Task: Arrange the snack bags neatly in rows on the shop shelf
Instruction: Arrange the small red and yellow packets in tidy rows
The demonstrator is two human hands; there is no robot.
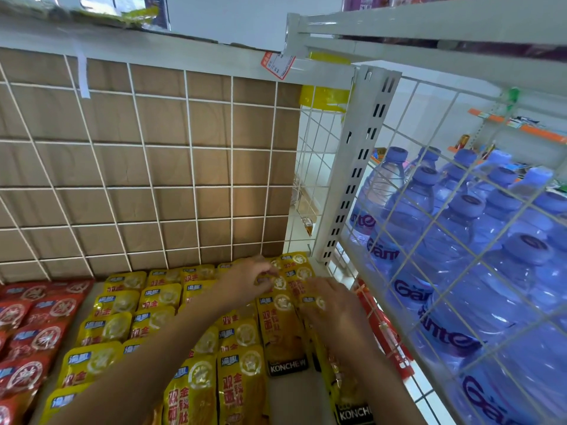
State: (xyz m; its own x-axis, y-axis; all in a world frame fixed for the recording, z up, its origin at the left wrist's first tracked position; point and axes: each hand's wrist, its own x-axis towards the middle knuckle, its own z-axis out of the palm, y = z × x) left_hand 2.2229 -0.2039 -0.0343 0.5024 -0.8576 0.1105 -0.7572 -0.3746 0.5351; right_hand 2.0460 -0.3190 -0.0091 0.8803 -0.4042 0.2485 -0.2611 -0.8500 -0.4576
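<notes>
Step in hand: squaring up far-R columns of yellow snack bags [159, 297] at back R corner of shelf [287, 394], by wire back panel [193, 167] and upright post [346, 191].

L hand [245, 276]: fingers curled, appears to pinch top edge of back-corner bag [277, 282].
R hand [331, 299]: fingers fairly straight, flat on adjacent bags, gripping nothing.

Yellow bags lie flat, overlapped in columns front-to-back. L columns tidy, R two uneven.
Red snack bags [40, 314] in own block, far L.
Water bottles [429, 240] behind wire divider [460, 207], R side.

Next (judgement): seat corner bag flush w/ neighbours while R hand pins the stack against sliding, then work fwd along the column.
</notes>
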